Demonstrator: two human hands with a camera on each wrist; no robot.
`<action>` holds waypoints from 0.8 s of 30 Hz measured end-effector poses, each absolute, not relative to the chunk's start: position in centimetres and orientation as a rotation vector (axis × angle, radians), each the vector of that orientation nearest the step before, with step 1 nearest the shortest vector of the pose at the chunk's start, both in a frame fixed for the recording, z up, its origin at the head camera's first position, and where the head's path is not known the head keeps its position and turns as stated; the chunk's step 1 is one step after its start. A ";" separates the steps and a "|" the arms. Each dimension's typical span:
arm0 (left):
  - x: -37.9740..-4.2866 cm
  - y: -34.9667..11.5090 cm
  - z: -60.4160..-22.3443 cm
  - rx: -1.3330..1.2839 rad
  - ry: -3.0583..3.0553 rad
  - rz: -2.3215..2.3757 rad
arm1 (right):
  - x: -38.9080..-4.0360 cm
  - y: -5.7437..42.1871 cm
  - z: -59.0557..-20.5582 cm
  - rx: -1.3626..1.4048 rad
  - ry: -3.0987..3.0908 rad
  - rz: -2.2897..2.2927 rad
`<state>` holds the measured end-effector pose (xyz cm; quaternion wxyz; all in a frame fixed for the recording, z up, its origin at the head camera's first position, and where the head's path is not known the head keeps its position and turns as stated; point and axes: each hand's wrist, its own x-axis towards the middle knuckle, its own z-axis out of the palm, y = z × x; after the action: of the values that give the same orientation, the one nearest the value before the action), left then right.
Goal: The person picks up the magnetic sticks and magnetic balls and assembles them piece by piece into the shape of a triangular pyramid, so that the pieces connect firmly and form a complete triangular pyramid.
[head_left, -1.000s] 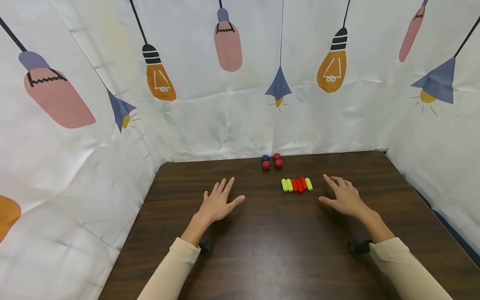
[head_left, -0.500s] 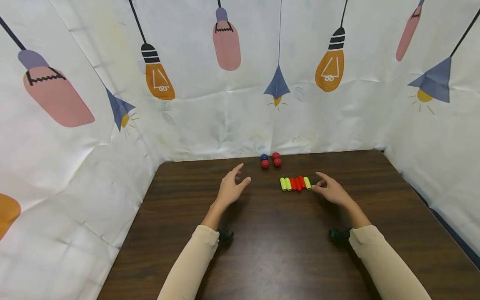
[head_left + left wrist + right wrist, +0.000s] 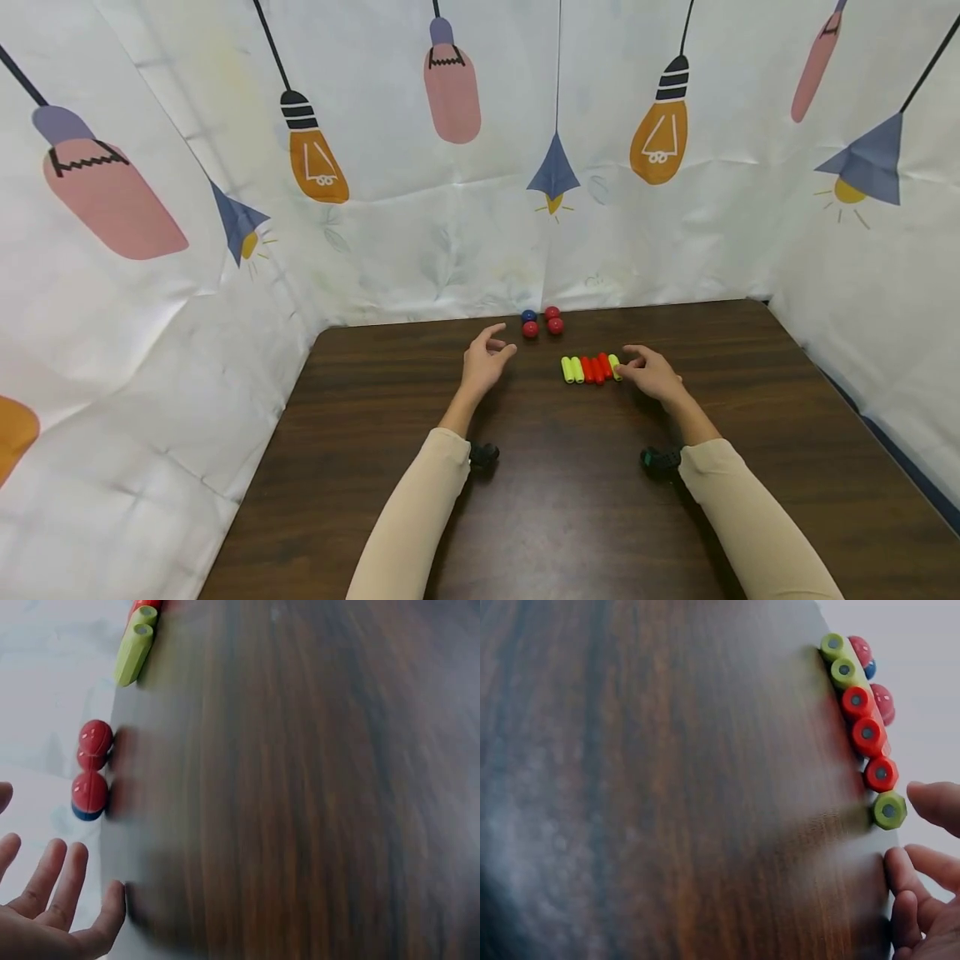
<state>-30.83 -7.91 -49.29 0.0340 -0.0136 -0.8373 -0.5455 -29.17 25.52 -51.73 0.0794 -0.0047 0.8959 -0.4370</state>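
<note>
Short yellow-green rods (image 3: pixel 567 370) and red rods (image 3: pixel 597 370) lie side by side in a row on the brown table (image 3: pixel 540 483). In the right wrist view their ends have grey round centres. My right hand (image 3: pixel 652 373) is at the row's right end, thumb and forefinger apart, beside the last yellow-green rod (image 3: pixel 889 811). Behind the row sit red balls (image 3: pixel 555 326) and a blue ball (image 3: pixel 528 316). My left hand (image 3: pixel 483 363) hovers left of these balls with fingers loosely bent and spread, holding nothing. In the left wrist view its fingers (image 3: pixel 69 877) are apart from the balls.
A white sheet (image 3: pixel 465 225) printed with lamps and bulbs hangs behind the table and along both sides. The table's far edge runs close behind the balls. Each wrist carries a dark strapped device (image 3: pixel 660 461).
Both hands have moved inward: the left to the right toward the balls, the right to the left toward the end rod. Their fingers, spread wide before, are now more bent.
</note>
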 end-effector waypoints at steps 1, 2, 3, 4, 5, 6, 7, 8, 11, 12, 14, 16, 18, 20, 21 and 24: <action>-31.0 -7.6 -49.4 -0.035 -2.576 -1.676 | -29.1 25.5 -51.7 -0.015 2.685 -1.306; -31.2 -7.4 -49.4 -0.031 -2.575 -1.676 | -29.1 25.4 -51.7 -0.013 2.692 -1.304; -31.3 -7.2 -49.5 -0.027 -2.575 -1.673 | -29.1 25.4 -51.7 -0.012 2.698 -1.299; -31.5 -7.0 -49.5 -0.027 -2.574 -1.671 | -29.0 25.3 -51.6 0.001 2.703 -1.300; -31.6 -6.8 -49.5 -0.028 -2.575 -1.670 | -29.0 25.3 -51.6 0.005 2.710 -1.293; -31.7 -6.6 -49.5 -0.028 -2.576 -1.666 | -28.9 25.3 -51.5 0.013 2.715 -1.290; -31.9 -6.4 -49.5 -0.029 -2.579 -1.663 | -28.9 25.3 -51.5 0.020 2.721 -1.284; -32.0 -6.2 -49.5 -0.028 -2.586 -1.657 | -28.8 25.4 -51.4 0.035 2.726 -1.280; -32.4 -5.8 -49.5 -0.012 -2.615 -1.630 | -28.6 25.5 -51.2 0.053 2.729 -1.263; -32.5 -5.7 -49.5 -0.006 -2.625 -1.617 | -28.6 25.6 -51.1 0.056 2.724 -1.265; -32.8 -5.6 -49.5 0.000 -2.642 -1.595 | -28.5 25.7 -51.0 0.055 2.719 -1.272; -33.1 -5.5 -49.6 -0.003 -2.660 -1.575 | -28.5 25.8 -50.9 0.052 2.714 -1.288; -33.4 -5.4 -49.6 -0.014 -2.681 -1.563 | -28.5 26.0 -50.9 0.047 2.715 -1.303; -33.7 -5.4 -49.7 -0.033 -2.693 -1.569 | -28.6 26.1 -51.0 0.045 2.720 -1.312; -33.8 -5.4 -49.7 -0.046 -2.697 -1.575 | -28.6 26.2 -51.1 0.046 2.720 -1.316; -34.4 -5.4 -49.9 -0.074 -2.714 -1.569 | -28.7 26.6 -51.2 0.036 2.719 -1.323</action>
<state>-34.41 -5.35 -49.89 0.0032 -0.0236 -0.8655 -0.5003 -28.67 26.57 -51.19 0.0589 0.0119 0.8976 -0.4368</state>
